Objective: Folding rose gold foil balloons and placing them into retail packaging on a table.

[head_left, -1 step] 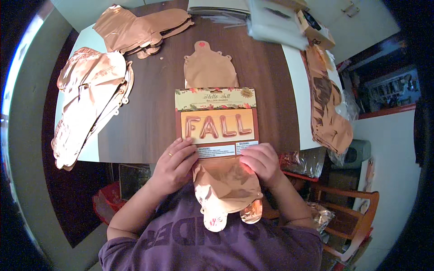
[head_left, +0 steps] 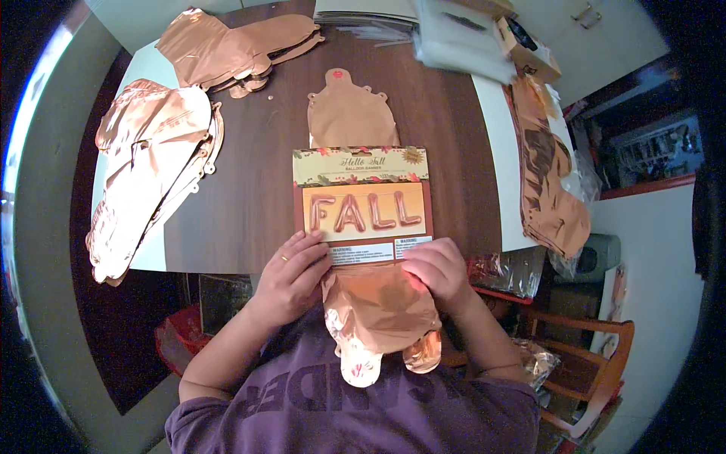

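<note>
A printed packaging card (head_left: 363,166) with a leaf-patterned top and a picture of letter balloons lies at the near middle of the table. Flat copper-coloured foil balloons lie beneath it: one foil end (head_left: 352,117) sticks out past the card's far edge, while the near foil part (head_left: 378,303) hangs over the table's front edge toward my shirt. My left hand (head_left: 295,265) grips the card's lower left corner, fingers on top and the thumb hidden. At the lower right corner, my right hand (head_left: 439,272) has its fingers closed over the card and the foil beside it.
Stacks of flat copper foil balloons lie at the left (head_left: 151,174) and far left (head_left: 227,49). Another foil stack (head_left: 544,166) is on the right edge. Clear plastic bags (head_left: 461,45) and a small cardboard box (head_left: 529,49) sit far right. A wooden chair (head_left: 582,356) stands at the right.
The near part of the foil under the card has shifted slightly and creased differently. Both hands and the card stay almost where they were.
</note>
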The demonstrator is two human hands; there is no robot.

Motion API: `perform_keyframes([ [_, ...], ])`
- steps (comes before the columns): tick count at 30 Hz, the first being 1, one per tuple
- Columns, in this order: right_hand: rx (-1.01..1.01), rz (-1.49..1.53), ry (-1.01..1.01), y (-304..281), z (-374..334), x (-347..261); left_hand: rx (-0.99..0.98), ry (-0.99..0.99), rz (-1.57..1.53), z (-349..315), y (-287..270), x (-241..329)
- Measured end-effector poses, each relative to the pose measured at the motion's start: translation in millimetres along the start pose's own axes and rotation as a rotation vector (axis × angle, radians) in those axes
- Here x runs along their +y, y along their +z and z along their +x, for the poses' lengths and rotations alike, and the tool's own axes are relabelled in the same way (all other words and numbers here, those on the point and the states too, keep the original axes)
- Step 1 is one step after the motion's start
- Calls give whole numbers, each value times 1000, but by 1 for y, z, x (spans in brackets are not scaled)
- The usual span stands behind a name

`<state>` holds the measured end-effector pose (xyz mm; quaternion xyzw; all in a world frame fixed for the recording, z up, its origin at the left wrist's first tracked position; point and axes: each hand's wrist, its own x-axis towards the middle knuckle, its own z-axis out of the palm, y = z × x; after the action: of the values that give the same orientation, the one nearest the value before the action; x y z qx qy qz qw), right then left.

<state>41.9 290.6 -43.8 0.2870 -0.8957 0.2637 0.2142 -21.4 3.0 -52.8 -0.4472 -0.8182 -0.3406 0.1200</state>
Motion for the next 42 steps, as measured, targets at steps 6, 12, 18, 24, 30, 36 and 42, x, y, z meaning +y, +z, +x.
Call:
perform_keyframes([
  [6,-126,7,460,-5,19,-2,114,-172,-175,6,3,1],
  [12,-116,38,589,-4,34,-3,111,-347,-101,10,-2,10],
  [18,-136,-173,395,3,37,-3,6,93,201,27,-1,18],
  [24,-194,-271,374,-3,41,4,-496,74,385,59,20,21],
  [30,-214,-248,580,-5,44,11,-499,-98,358,44,3,17],
  [36,-156,-258,117,5,74,-7,-518,-111,371,39,6,16],
  [42,-376,-208,143,42,83,29,-541,-117,328,44,0,17],
])
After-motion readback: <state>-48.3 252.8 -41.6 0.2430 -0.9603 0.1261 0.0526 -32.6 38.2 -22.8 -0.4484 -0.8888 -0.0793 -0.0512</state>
